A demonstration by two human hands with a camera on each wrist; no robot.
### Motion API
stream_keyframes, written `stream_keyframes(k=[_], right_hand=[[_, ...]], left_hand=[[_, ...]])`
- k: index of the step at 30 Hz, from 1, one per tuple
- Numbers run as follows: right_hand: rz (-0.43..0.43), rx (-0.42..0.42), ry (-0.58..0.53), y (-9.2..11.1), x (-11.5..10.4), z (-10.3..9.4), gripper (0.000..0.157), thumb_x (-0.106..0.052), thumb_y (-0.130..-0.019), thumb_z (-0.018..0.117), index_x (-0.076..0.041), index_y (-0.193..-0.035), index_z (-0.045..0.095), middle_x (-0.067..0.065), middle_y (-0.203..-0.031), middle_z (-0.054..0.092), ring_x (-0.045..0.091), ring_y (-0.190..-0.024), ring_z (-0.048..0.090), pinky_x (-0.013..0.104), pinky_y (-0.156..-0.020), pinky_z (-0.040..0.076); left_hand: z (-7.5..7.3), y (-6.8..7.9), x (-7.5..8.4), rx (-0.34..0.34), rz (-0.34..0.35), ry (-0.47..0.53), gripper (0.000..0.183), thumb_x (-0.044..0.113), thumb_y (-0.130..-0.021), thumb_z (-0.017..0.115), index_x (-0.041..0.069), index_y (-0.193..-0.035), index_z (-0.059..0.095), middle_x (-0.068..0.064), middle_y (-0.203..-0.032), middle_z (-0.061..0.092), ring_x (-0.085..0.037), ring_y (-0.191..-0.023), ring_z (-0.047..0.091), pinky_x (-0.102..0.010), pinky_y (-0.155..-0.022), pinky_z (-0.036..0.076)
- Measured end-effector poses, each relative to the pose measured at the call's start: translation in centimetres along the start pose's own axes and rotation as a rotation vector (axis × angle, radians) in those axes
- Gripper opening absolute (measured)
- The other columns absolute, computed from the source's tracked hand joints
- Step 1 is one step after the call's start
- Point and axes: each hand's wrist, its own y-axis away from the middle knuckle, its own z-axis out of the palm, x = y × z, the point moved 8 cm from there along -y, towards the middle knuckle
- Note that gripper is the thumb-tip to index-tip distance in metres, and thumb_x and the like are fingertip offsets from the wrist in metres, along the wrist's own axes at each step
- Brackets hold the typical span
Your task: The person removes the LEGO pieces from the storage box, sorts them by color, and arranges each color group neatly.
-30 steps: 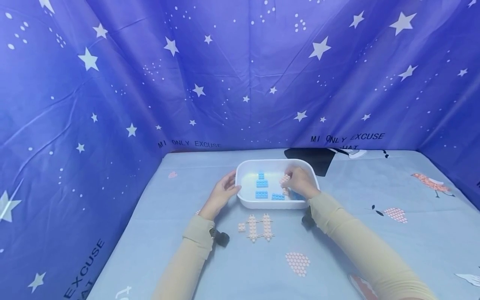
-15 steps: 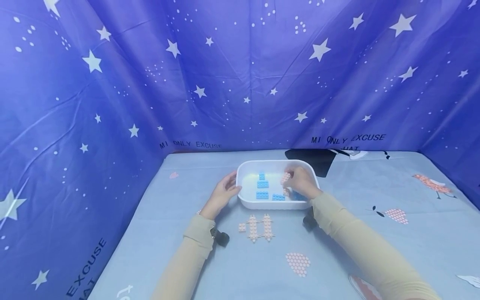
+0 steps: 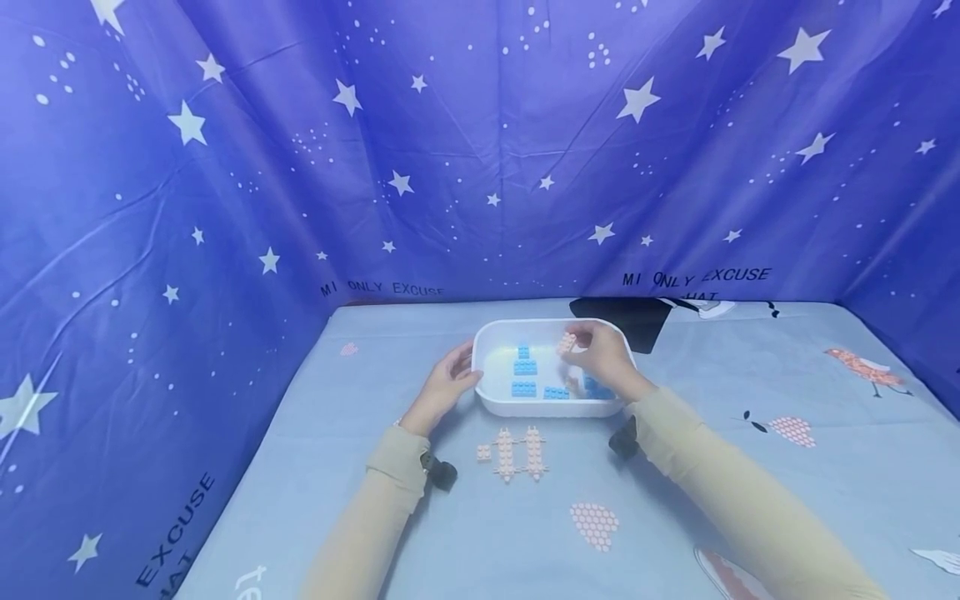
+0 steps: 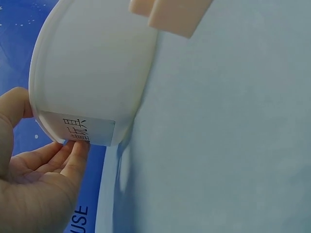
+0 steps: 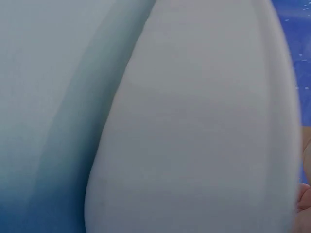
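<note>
My left hand (image 3: 444, 387) grips the left end of a white plastic box (image 3: 555, 409). In the left wrist view its thumb is at the rim and its fingertips touch the labelled outer wall. Inside the box, toward the right end, my right hand (image 3: 609, 358) pinches a pale pink studded building brick (image 3: 567, 342) between thumb and fingers. Several blue building bricks (image 3: 523, 389) lie on the box floor. The right wrist view is mostly the box's outer wall (image 5: 194, 121), which hides nearly all of that hand.
In front of the box lie two long pink brick pieces, the left one (image 3: 506, 455) and the right one (image 3: 534, 454), linked by thin rods, with a small pink brick (image 3: 483, 452) beside them. A patterned light-blue cloth (image 3: 660, 542) covers the table. Starry blue curtains (image 3: 487, 150) stand behind.
My right hand has lifted a little and drawn back with the pink brick, uncovering more blue brick beneath it. My left hand stays on the box.
</note>
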Motion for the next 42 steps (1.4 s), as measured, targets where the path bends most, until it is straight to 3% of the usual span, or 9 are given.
stream_keyframes(k=[6, 17, 25, 33, 42], right_hand=[[0.017, -0.026, -0.064, 1.5, -0.4, -0.5, 0.046, -0.012, -0.083, 0.074, -0.002, -0.125, 0.061, 0.019, -0.128, 0.061, 0.034, -0.116, 0.059, 0.045, -0.102, 0.051], [0.015, -0.071, -0.054, 5.0, -1.3, -1.2, 0.046, -0.015, -0.082, 0.077, -0.005, -0.124, 0.064, 0.018, -0.129, 0.061, 0.035, -0.118, 0.06, 0.047, -0.102, 0.05], [-0.066, -0.08, -0.101, 7.9, -2.3, -1.1, 0.041, -0.01, -0.08, 0.076, -0.001, -0.119, 0.066, 0.02, -0.122, 0.063, 0.037, -0.11, 0.063, 0.045, -0.094, 0.055], [-0.102, -0.102, -0.157, 10.5, -2.5, -0.2, 0.04, -0.003, -0.079, 0.075, 0.0, -0.117, 0.066, 0.022, -0.125, 0.062, 0.036, -0.107, 0.065, 0.044, -0.094, 0.056], [-0.164, -0.11, -0.114, 12.0, -1.9, 1.0, 0.04, 0.0, -0.075, 0.078, 0.0, -0.113, 0.067, 0.02, -0.116, 0.066, 0.036, -0.102, 0.066, 0.045, -0.092, 0.057]], left_hand=[[0.0, -0.2, -0.3, 0.002, 0.001, -0.003, 0.062, 0.007, -0.092, 0.061, 0.008, -0.149, 0.036, -0.017, -0.15, 0.041, -0.033, -0.139, 0.04, -0.042, -0.117, 0.035], [-0.1, 0.0, -0.6, 0.016, -0.009, -0.047, 0.061, 0.007, -0.093, 0.06, 0.009, -0.149, 0.036, -0.015, -0.149, 0.044, -0.031, -0.137, 0.043, -0.041, -0.115, 0.037], [-0.1, 0.2, -0.6, 0.009, -0.021, -0.057, 0.062, 0.01, -0.093, 0.06, 0.01, -0.149, 0.035, -0.015, -0.149, 0.044, -0.032, -0.137, 0.043, -0.042, -0.116, 0.036], [-0.1, 0.0, -0.2, 0.002, -0.011, -0.068, 0.06, 0.009, -0.094, 0.059, 0.011, -0.15, 0.035, -0.015, -0.15, 0.042, -0.032, -0.137, 0.042, -0.043, -0.116, 0.035], [0.1, -0.4, -0.3, -0.008, -0.031, -0.082, 0.06, 0.01, -0.094, 0.06, 0.012, -0.149, 0.036, -0.014, -0.15, 0.043, -0.031, -0.136, 0.045, -0.043, -0.115, 0.037]])
